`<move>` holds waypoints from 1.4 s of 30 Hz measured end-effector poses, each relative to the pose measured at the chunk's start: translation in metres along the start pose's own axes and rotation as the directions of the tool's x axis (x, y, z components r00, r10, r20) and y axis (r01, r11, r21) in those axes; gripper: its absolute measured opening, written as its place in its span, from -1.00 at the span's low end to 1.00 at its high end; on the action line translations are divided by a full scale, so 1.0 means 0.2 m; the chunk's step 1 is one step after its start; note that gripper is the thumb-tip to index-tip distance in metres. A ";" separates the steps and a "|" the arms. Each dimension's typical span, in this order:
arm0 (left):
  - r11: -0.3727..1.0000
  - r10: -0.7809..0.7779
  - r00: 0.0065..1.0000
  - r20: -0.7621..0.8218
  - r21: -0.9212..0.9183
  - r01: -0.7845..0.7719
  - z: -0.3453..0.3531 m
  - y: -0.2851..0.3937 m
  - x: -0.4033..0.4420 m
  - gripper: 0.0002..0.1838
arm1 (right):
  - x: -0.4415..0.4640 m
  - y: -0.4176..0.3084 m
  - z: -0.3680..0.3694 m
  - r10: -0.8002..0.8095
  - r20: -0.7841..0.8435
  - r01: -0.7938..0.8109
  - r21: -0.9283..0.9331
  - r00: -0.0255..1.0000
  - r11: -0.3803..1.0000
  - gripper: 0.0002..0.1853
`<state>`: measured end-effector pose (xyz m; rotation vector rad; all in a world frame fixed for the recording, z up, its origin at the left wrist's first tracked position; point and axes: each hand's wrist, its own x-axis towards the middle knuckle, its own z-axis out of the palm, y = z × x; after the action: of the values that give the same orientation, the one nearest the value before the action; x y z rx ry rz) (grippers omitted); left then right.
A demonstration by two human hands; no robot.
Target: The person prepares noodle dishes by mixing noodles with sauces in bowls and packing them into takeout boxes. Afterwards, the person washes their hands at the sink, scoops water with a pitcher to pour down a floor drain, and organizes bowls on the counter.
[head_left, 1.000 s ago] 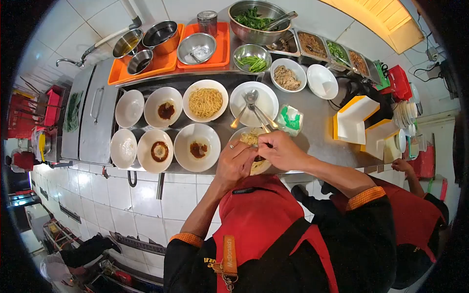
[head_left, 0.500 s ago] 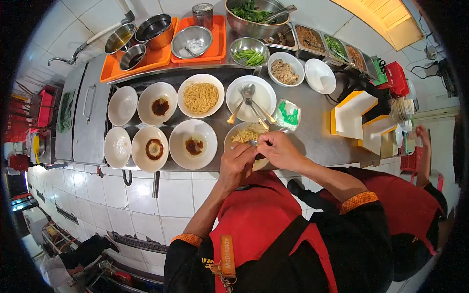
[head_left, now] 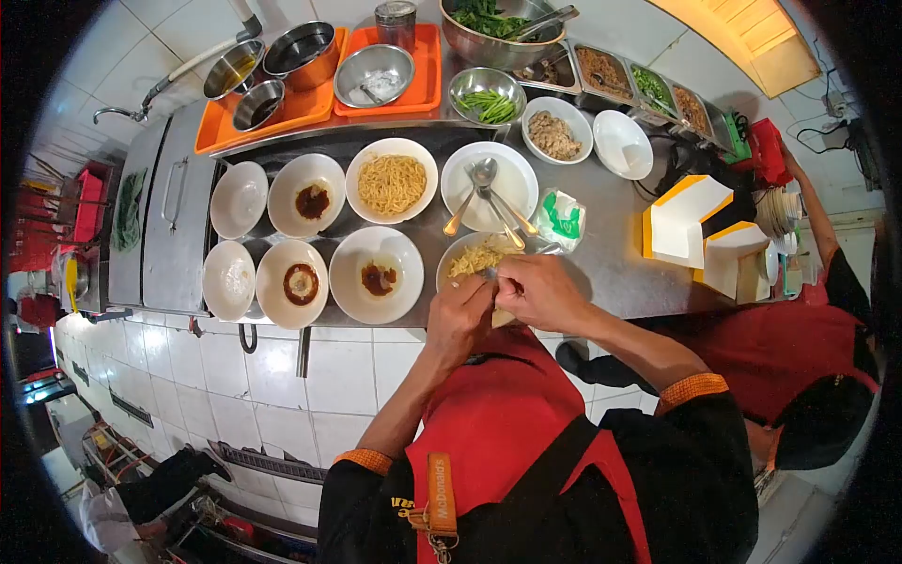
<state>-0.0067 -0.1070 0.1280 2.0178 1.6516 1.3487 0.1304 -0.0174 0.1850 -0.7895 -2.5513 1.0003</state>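
My left hand (head_left: 458, 318) and my right hand (head_left: 537, 293) meet at the counter's front edge, fingers closed and fingertips nearly touching. Whatever lies between them is too small to make out. Beneath and behind them is a bowl (head_left: 447, 265) of noodles (head_left: 474, 260), its near side largely covered by my hands. A piece of metal cutlery shows beside my right hand. Just beyond, a white bowl (head_left: 459, 176) holds spoons (head_left: 484, 174) with gold handles. To its right lies a white and green packet (head_left: 563, 220).
Left stand a noodle bowl (head_left: 392, 180) and several white bowls, some with dark sauce (head_left: 379, 279). Orange trays (head_left: 221, 134), a steel bowl of greens (head_left: 490, 21) and topping containers (head_left: 601, 71) line the back. Yellow-edged boxes (head_left: 678, 226) and a co-worker (head_left: 785, 362) are at right.
My hands stay together over the bowl with small finger movements. The co-worker has leaned forward and now reaches an arm to the red container at the back right. The view has shifted slightly.
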 end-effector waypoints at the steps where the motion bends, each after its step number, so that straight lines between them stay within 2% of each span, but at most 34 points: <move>1: 1.000 0.008 1.000 -0.006 0.003 -0.008 0.01 0.00 0.01 -0.78 | 0.01 0.00 0.00 0.054 -0.019 -0.053 0.041 0.998 0.998 -0.85; 6: 0.995 0.074 0.993 -0.093 0.072 -0.067 0.03 0.00 0.02 -0.68 | 0.01 -0.01 0.02 0.190 -0.043 -0.181 0.161 0.981 0.970 -0.82; 8: 0.995 0.066 0.995 -0.079 0.079 -0.060 0.03 -0.01 0.01 -0.68 | 0.02 0.02 0.04 0.315 0.005 -0.310 0.194 0.949 0.931 -0.81; 12: 0.994 0.034 0.999 -0.035 0.103 -0.031 0.03 0.00 0.00 -0.65 | 0.03 0.06 0.06 0.338 -0.011 -0.332 0.157 0.941 0.930 -0.80; 14: 0.997 0.032 0.997 -0.074 0.070 -0.027 0.05 0.01 -0.01 -0.69 | 0.03 0.14 0.08 0.343 -0.134 -0.292 0.301 0.930 0.908 -0.82; 16: 0.999 0.032 0.992 -0.120 0.038 -0.028 0.06 0.01 -0.02 -0.73 | 0.02 0.22 0.06 0.316 -0.082 -0.272 0.338 0.945 0.901 -0.84; 18: 0.992 -0.117 0.978 -0.175 -0.064 0.107 0.07 0.01 -0.02 -0.82 | 0.00 0.24 0.04 0.265 -0.034 -0.235 0.363 0.964 0.902 -0.86; 22: 0.980 -0.167 0.964 -0.206 -0.141 0.140 0.03 0.01 0.01 -0.85 | 0.01 0.13 -0.08 0.254 -0.022 -0.232 0.334 0.967 0.914 -0.86; 25: 0.977 -0.178 0.965 -0.195 -0.154 0.149 0.03 0.01 0.01 -0.86 | 0.00 0.13 -0.08 0.355 -0.030 -0.322 0.353 0.934 0.878 -0.86; 27: 0.974 -0.197 0.955 -0.223 -0.156 0.164 0.01 0.01 0.00 -0.87 | -0.03 0.19 -0.06 0.380 -0.156 -0.308 0.354 0.912 0.883 -0.87; 30: 0.953 -0.270 0.932 -0.241 -0.203 0.224 -0.02 0.03 0.00 -0.89 | -0.07 0.25 -0.09 0.461 -0.136 -0.375 0.406 0.877 0.833 -0.87; 33: 0.914 -0.354 0.913 -0.202 -0.283 0.291 -0.02 0.03 -0.02 -0.90 | -0.10 0.28 -0.06 0.455 -0.181 -0.331 0.467 0.872 0.820 -0.84; 35: 0.894 -0.385 0.905 -0.183 -0.316 0.317 0.00 0.02 -0.04 -0.90 | -0.11 0.27 -0.06 0.487 -0.177 -0.355 0.484 0.855 0.800 -0.84; 37: 0.823 -0.443 0.893 -0.081 -0.432 0.369 0.02 0.01 -0.08 -0.86 | -0.13 0.23 -0.04 0.525 -0.168 -0.385 0.504 0.834 0.773 -0.84; 38: 0.820 -0.448 0.891 -0.076 -0.432 0.376 0.04 0.02 -0.10 -0.86 | -0.14 0.21 -0.02 0.565 -0.117 -0.386 0.617 0.817 0.686 -0.84; 39: 0.675 -0.575 0.818 -0.022 -0.578 0.459 0.06 0.04 -0.12 -0.84 | -0.16 0.19 0.00 0.598 -0.061 -0.383 0.716 0.799 0.584 -0.84; 40: 0.498 -0.679 0.732 0.053 -0.699 0.513 0.07 0.05 -0.14 -0.81 | -0.18 0.19 0.04 0.602 -0.055 -0.389 0.716 0.796 0.580 -0.84; 41: 0.494 -0.683 0.728 0.054 -0.701 0.515 0.11 0.03 -0.18 -0.81 | -0.21 0.20 0.10 0.601 -0.098 -0.391 0.675 0.793 0.626 -0.83; 42: 0.412 -0.723 0.679 0.126 -0.711 0.570 0.15 0.02 -0.26 -0.81 | -0.24 0.21 0.16 0.604 -0.132 -0.402 0.633 0.786 0.662 -0.82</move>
<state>0.0199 -0.1411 0.0872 0.6586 1.3967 1.5285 0.1703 -0.0375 0.1301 -1.3759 -1.5891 1.5459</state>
